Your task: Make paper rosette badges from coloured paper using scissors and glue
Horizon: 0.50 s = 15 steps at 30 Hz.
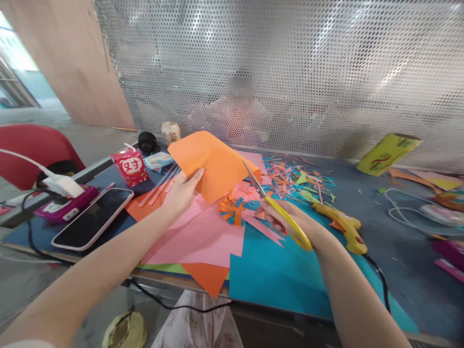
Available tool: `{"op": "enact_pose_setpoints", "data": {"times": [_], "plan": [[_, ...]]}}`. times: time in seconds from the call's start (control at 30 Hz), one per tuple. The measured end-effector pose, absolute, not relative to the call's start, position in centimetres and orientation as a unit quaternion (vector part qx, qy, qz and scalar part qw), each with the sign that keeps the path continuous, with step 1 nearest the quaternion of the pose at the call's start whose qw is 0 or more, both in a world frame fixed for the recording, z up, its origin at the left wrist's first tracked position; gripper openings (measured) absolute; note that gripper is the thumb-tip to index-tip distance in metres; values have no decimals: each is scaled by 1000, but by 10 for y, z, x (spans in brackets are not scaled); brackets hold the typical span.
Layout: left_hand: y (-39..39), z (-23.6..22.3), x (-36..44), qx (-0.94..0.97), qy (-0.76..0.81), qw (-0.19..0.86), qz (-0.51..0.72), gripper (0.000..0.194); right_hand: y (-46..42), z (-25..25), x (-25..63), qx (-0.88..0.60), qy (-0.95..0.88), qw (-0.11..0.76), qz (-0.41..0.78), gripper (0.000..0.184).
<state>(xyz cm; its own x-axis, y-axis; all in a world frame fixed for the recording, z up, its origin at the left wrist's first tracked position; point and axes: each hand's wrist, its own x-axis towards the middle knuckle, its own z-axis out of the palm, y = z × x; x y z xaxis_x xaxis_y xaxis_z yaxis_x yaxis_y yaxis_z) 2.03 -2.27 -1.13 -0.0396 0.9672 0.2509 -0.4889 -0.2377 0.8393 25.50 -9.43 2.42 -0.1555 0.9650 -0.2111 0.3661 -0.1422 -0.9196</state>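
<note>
My left hand (183, 189) pinches the lower left edge of an orange sheet of paper (217, 166), which is lifted and slanted above the table. My right hand (281, 215) is closed round the yellow handles of a pair of scissors (288, 217). Their blades point up and left at the sheet's right edge; whether they touch it I cannot tell. Beneath lie pink paper (203, 237), a blue-green sheet (275, 270) and an orange fringed paper piece (232, 210). A pink notched strip (263, 226) rests beside my right hand.
A yellow glue gun (342, 224) with a black cord lies right of my right hand. Coloured paper scraps (290, 176) are heaped behind. At left are a phone (92, 220), a purple power strip (61, 205) and a red drink carton (130, 166). A perforated metal panel (290, 72) stands behind.
</note>
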Motion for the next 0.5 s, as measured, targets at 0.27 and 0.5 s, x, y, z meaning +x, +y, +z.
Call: {"op": "enact_pose_setpoints", "data": {"times": [0.27, 0.5], "plan": [[-29, 9, 19, 362, 231, 570, 700, 40, -86, 19, 262, -508, -583, 419, 475, 59], [-28, 24, -1, 394, 260, 576, 668, 25, -78, 24, 258, -360, -562, 660, 345, 54]]}}
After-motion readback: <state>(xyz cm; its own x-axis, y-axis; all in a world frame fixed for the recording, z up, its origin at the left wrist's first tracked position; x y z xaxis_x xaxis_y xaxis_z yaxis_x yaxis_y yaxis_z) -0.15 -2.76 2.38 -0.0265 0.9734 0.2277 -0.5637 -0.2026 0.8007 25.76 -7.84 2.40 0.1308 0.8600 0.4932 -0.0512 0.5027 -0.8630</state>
